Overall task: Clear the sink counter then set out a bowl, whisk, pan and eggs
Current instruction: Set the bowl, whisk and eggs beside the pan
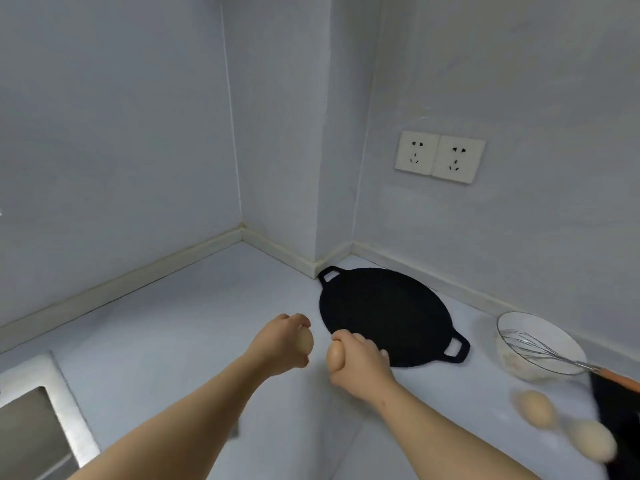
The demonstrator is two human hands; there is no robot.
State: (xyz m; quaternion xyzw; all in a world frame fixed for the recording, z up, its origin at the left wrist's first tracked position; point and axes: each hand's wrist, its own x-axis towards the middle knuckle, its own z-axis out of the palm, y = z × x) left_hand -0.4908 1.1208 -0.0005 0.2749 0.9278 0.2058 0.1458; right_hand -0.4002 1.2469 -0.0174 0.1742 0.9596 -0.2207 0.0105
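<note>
A: Where are the hands, and what are they doing?

B: Both are reaching out over the pale counter (173,323), close together. The left hand (282,346) is curling its fingers round the left-hand egg (305,342). The right hand (362,363) is gripping the right-hand egg (335,356) between thumb and curled fingers. The two brown eggs are facing each other across a small gap, not touching.

A: Are they resting on the counter?

B: I cannot tell, because the view is looking down from above.

A: And the pan?

B: The black pan (384,313) is lying flat just beyond the right hand, reaching back toward the far corner of the wall. One loop handle is pointing far left and the other near right. The right hand's knuckles are overlapping its near rim in this view.

A: What about the bowl and whisk?

B: The white bowl (530,323) is sitting to the right of the pan, near the right wall. The whisk (540,349) is leaning inside it, wires down and orange handle sticking out over the rim to the right.

A: Any more eggs?

B: Two, both blurred. The farther loose egg (536,408) is lying on the counter just nearer than the bowl, and the nearer loose egg (592,443) is lying beside it, toward the right edge.

A: Anything else?

B: The steel sink (31,420) is showing at the near left. A double socket (440,157) is sitting on the right wall above the pan.
</note>
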